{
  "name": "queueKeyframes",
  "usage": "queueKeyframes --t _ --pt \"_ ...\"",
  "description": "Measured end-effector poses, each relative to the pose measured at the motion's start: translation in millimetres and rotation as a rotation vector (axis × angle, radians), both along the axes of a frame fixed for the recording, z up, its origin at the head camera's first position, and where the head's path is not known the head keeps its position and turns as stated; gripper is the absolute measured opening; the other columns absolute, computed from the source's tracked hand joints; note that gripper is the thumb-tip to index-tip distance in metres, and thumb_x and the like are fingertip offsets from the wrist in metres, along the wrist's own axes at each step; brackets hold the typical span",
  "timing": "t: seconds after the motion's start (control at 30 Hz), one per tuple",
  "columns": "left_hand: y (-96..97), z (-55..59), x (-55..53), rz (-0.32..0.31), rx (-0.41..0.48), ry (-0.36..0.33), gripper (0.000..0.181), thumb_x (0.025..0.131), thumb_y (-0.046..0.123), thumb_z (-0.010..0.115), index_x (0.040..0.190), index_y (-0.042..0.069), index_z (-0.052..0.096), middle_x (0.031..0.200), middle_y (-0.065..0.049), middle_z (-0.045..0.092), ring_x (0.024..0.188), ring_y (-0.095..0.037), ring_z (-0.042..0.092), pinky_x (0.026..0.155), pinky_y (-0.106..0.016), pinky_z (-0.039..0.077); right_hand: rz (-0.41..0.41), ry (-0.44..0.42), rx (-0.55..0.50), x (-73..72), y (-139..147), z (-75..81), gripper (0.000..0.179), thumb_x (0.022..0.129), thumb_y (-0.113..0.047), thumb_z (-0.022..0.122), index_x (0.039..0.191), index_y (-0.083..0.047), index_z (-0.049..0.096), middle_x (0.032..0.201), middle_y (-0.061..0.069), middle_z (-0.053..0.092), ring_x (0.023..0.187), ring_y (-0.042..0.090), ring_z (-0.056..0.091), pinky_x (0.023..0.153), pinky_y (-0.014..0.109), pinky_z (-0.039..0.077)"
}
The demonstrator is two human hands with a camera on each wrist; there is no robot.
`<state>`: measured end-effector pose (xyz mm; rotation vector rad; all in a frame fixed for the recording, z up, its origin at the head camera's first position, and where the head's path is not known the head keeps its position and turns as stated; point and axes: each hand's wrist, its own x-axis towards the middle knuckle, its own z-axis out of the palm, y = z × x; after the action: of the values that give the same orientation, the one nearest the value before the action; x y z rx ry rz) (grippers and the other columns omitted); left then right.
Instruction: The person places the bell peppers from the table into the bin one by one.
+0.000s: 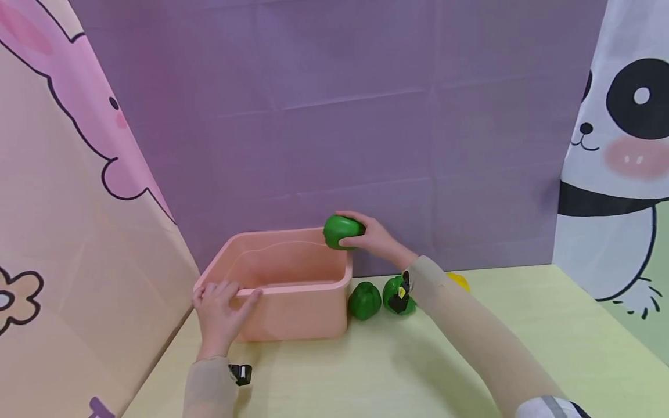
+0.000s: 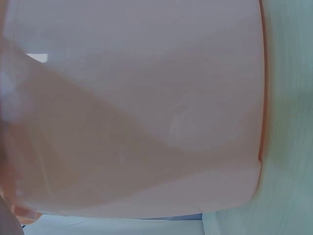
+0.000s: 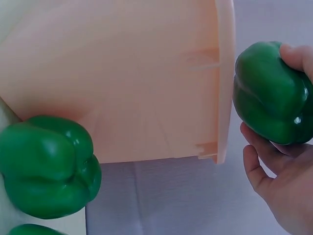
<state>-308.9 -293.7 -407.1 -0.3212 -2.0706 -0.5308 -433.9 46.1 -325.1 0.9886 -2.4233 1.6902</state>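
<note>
A green bell pepper (image 1: 340, 231) is held in my right hand (image 1: 377, 238), above the right rim of a pink plastic bin (image 1: 292, 316). In the right wrist view the thumb lies on one side of this pepper (image 3: 271, 93) and fingers are under the other, just past the bin's rim (image 3: 225, 83). My left hand (image 1: 222, 313) grips the bin's near left corner, fingers hooked over the rim and thumb along the front edge. The left wrist view is mostly filled by the bin's wall (image 2: 146, 98). The visible part of the bin's inside holds nothing.
Two more green bell peppers, one (image 1: 364, 301) beside the bin and another (image 1: 395, 293) partly behind my right wrist, sit on the pale table (image 1: 324, 383). A yellow object (image 1: 459, 281) shows behind the right forearm. A purple backdrop (image 1: 340, 116) stands close behind the bin.
</note>
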Motion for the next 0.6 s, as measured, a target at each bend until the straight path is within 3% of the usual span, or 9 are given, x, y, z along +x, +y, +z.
queueKeyframes --t 0.33,0.6 --pt "1.8 2.2 -1.1 -0.001 0.011 0.009 0.032 0.078 0.041 0.073 0.077 0.011 0.063 0.076 -0.003 0.06 0.078 -0.025 0.044 0.094 -0.059 0.018 -0.016 -0.005 -0.001 -12.0 -7.1 -6.3 0.069 0.082 -0.021 0.077 0.144 -0.023 0.047 0.139 0.008 0.048 0.111 0.029 0.054 0.083 0.042 0.049" --pt "2.4 0.3 -3.1 0.013 0.005 0.013 0.033 0.079 0.043 0.071 0.076 0.011 0.061 0.075 -0.003 0.059 0.077 -0.026 0.044 0.093 -0.058 0.019 0.0 -0.031 -0.032 -14.3 -13.9 -7.8 0.07 0.082 -0.018 0.077 0.145 -0.019 0.046 0.136 0.011 0.048 0.106 0.029 0.055 0.067 0.039 0.054"
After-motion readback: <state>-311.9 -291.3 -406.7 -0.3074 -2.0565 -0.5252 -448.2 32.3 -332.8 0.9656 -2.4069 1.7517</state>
